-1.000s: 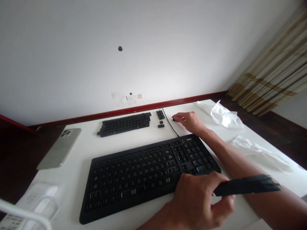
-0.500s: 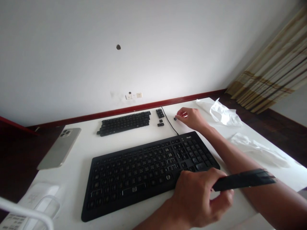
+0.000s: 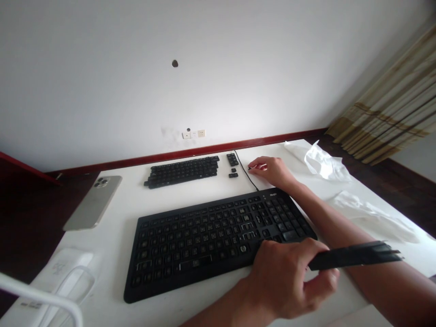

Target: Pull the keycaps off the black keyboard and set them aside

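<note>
My left hand (image 3: 289, 277) is closed around a long, flat black tool (image 3: 354, 255) with thin tips at its far end. It rests by the front edge of a black keyboard (image 3: 190, 275), where many keycaps are off and bare key sockets show. Beyond the keyboard's back right corner, my right hand (image 3: 270, 169) pinches a small black keycap (image 3: 250, 168) low over the white table. The keycap is mostly hidden by the fingertips. Left of that hand, past the cable, loose keycaps (image 3: 232, 159) sit in small groups. A larger block of keycaps (image 3: 184, 172) lies in rows farther left.
A phone (image 3: 93, 202) lies face down on the table's left side. Near the left front are a white power strip (image 3: 64, 268) and a white cable (image 3: 44, 297). Crumpled plastic bags (image 3: 327, 163) lie at right. The keyboard's cable (image 3: 245, 171) runs back toward the wall.
The view has turned slightly left, shifting the scene rightward. My right fingers have moved a little left over the table and closed in around the keycap. The left hand keeps its hold on the black tool.
</note>
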A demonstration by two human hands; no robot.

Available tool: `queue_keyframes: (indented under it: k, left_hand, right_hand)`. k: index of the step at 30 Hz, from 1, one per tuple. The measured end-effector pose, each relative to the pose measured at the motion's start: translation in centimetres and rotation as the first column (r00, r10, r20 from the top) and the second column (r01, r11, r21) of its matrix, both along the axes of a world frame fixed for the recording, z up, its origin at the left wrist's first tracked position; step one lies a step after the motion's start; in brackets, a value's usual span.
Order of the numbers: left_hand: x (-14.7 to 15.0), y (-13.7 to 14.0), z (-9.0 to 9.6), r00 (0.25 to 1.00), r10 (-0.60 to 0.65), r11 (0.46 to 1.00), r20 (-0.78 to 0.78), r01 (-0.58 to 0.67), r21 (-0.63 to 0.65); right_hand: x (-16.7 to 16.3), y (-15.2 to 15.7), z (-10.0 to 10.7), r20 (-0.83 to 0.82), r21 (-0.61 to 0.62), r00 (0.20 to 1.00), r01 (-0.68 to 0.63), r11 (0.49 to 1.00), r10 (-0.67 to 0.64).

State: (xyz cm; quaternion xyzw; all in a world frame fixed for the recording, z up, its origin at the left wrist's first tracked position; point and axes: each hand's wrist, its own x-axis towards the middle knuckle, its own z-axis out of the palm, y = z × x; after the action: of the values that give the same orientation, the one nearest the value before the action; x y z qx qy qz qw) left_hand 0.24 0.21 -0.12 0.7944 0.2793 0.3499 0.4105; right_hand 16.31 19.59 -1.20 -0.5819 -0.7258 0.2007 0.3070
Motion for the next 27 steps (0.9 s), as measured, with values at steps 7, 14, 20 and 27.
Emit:
queue_keyframes:
  k: [7,14,20,27]
  left_hand:
    - [0.0,0.1,0.0,1.0,-0.015,1.0,-0.016,0.015,0.005]
    - [0.0,0.1,-0.2,1.0,-0.013,1.0,-0.014,0.013,0.016]
    - [0.0,0.1,-0.2,0.999,-0.017,1.0,-0.033,0.017,0.018]
    - [0.1,0.1,-0.1,0.999,-0.011,1.0,-0.039,0.012,0.022]
  right_hand:
    - [-0.3,0.0,0.1,-0.053,0.0,0.998,-0.023,1.0,0.023]
    - [0.6,0.2,0.3,0.074,-0.004,0.993,-0.091,0.996,0.092]
    - [-1.0,-1.0,1.1,0.047,0.151,0.991,-0.131,0.98,0.125]
    - [-2.5,-1.6,1.2,0.177,0.085,0.976,-0.142,0.986,0.125]
